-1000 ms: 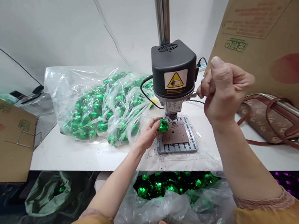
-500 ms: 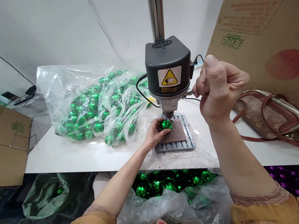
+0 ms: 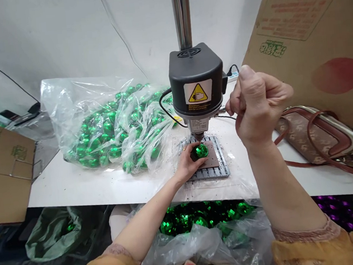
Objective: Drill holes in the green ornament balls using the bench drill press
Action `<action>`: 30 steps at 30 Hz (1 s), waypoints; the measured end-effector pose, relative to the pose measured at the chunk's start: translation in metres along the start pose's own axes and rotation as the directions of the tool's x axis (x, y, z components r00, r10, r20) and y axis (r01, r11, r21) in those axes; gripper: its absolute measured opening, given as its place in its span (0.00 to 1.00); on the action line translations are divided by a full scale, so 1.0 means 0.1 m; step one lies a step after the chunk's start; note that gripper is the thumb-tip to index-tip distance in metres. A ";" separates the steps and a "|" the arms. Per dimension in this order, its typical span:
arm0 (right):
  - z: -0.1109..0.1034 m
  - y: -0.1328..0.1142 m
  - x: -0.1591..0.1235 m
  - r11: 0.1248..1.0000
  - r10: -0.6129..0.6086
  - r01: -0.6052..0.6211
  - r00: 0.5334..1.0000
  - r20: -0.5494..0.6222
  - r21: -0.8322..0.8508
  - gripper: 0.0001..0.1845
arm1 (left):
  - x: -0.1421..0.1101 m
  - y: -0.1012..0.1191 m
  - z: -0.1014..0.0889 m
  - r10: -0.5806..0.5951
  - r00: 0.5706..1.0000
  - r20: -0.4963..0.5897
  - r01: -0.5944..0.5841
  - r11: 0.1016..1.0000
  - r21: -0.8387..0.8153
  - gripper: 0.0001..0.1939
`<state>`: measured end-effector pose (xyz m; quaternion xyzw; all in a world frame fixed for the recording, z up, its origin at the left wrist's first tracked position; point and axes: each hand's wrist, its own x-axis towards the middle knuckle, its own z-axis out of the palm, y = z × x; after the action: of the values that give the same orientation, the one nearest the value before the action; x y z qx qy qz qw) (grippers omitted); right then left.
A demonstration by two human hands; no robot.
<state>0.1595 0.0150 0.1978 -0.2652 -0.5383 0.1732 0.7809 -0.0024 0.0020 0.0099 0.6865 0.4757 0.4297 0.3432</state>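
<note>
Left hand: one, grasping a green ball between thumb and fingers; palm is facing away from view.
Green ball: one in hand, sitting just right of and below frame centre, above a brown board; fingers are covering its left side. Whether the bit is touching it, cannot tell.
Right hand: one, clenching around the lever, right of centre; the knuckles are hiding the lever's end.
Drill press: one, standing upper centre; top edge is cutting off its post.
Plastic bag: centre left, holding many green balls, overlapping too much for counting.
Lower balls: bottom centre, lying in shadow; count is not reading clearly.
Cardboard boxes: two, left and right, both running out of frame.
Handbag: one, lying at right.
</note>
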 end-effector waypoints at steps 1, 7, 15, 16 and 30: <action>0.00 0.01 -0.01 1.000 -0.011 0.011 1.000 -0.007 0.009 0.29 | -0.01 0.00 0.00 0.002 1.000 -0.001 -0.002 1.000 -0.008 0.29; -0.04 0.05 -0.16 0.996 -0.069 0.073 0.995 -0.069 0.055 0.28 | -0.01 -0.06 0.01 -0.013 1.000 -0.008 0.013 0.999 -0.032 0.30; -0.10 0.13 -0.32 0.977 -0.162 0.170 0.984 -0.069 0.132 0.31 | -0.01 -0.12 0.02 0.005 1.000 -0.006 -0.006 0.999 -0.039 0.31; -0.11 0.14 -0.33 0.973 -0.177 0.185 0.982 -0.068 0.136 0.31 | -0.01 -0.13 0.02 0.008 1.000 -0.007 -0.009 0.999 -0.042 0.31; -0.16 0.32 -0.44 0.920 -0.345 0.353 0.935 -0.080 0.169 0.29 | -0.01 -0.15 0.03 0.036 0.999 -0.006 -0.037 0.997 -0.074 0.30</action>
<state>0.1593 0.0131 0.1411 -0.0974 -0.5400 0.0729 0.8328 -0.0049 0.0053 -0.0044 0.6809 0.4476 0.4548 0.3594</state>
